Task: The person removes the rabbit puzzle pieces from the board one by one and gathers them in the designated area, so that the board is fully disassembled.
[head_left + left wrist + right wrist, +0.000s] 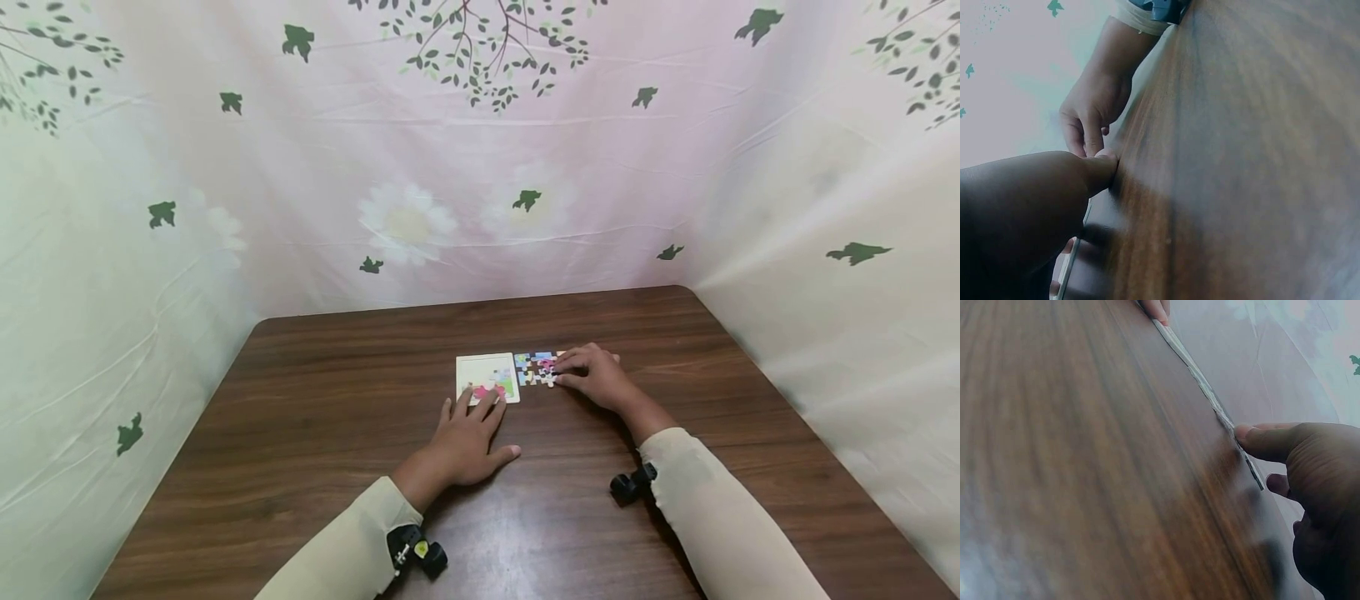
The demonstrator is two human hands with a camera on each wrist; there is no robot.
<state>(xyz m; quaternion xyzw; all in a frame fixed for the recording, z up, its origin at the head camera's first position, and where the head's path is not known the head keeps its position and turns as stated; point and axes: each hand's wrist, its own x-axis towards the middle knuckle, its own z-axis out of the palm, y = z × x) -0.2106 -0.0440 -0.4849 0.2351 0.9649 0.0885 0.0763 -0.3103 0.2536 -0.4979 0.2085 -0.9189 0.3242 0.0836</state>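
My left hand lies with its fingers spread, their tips on the lower edge of a white-framed picture puzzle board. Part of the board's pink and green picture is covered by those fingertips. Just right of the board, several colourful jigsaw pieces lie flat and close together. Over their right side is my right hand, thumb and fingers bent down at the pieces. In the right wrist view its thumb touches the thin row of pieces. Whether it pinches a piece is hidden.
Both things lie on a dark brown wooden table, towards its far side. A pale cloth printed with leaves, birds and flowers hangs behind and along the sides. Black wrist cameras are strapped over the light sleeves.
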